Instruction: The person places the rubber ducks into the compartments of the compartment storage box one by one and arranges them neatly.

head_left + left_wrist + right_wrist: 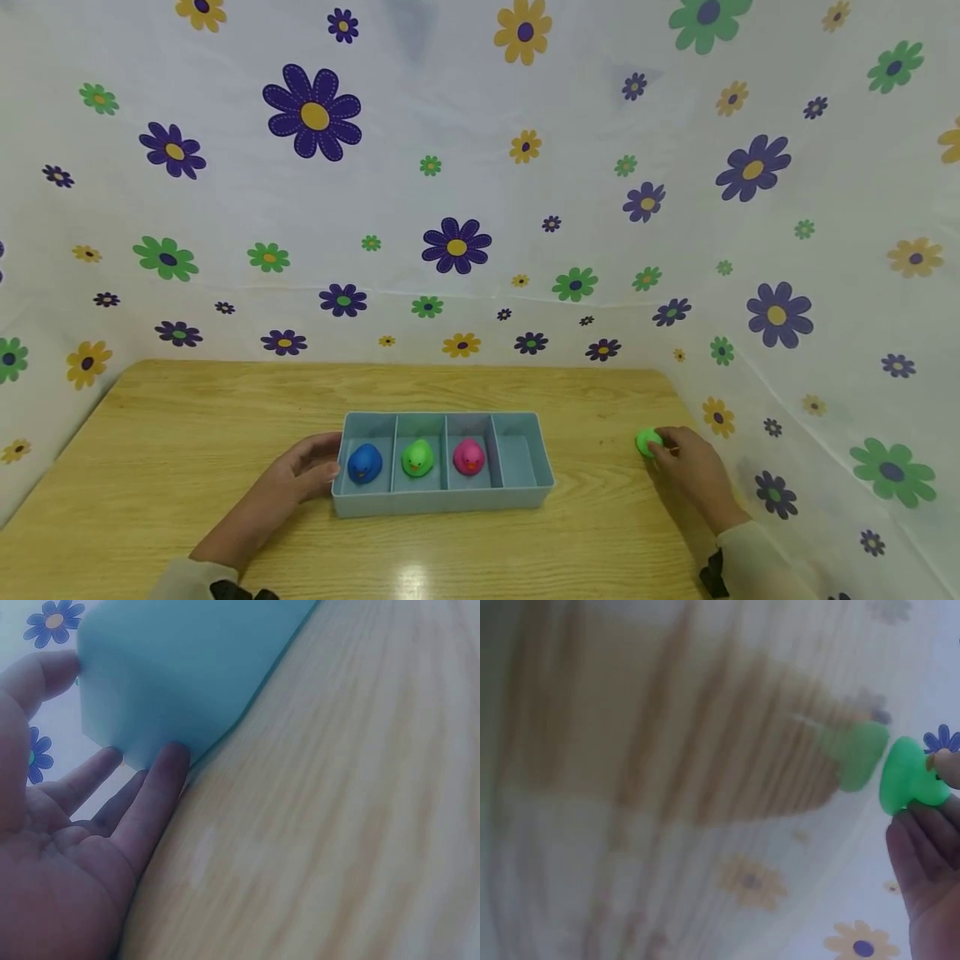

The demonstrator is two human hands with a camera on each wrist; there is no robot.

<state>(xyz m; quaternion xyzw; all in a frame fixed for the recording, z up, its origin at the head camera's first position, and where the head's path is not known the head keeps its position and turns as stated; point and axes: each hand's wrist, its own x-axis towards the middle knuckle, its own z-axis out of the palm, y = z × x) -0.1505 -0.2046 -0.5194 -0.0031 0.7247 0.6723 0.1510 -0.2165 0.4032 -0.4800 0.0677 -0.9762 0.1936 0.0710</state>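
A pale blue tray [442,502] with a row of compartments stands on the table. Going from the left, it holds a blue rubber duck [364,465], a green rubber duck [417,460] and a pink rubber duck [469,458], one per compartment; the rightmost compartment is bare. At the tray's left end my left hand [288,479] rests its extended fingertips against the end wall [187,675]. Far to the right, my right hand [697,473] pinches another green rubber duck [904,776] between thumb and fingers, close over the table.
The wooden table [480,550] is backed by a white flowered cloth [450,192], which also rises along the right side, close beside my right hand. Its shiny top mirrors the duck in the right wrist view.
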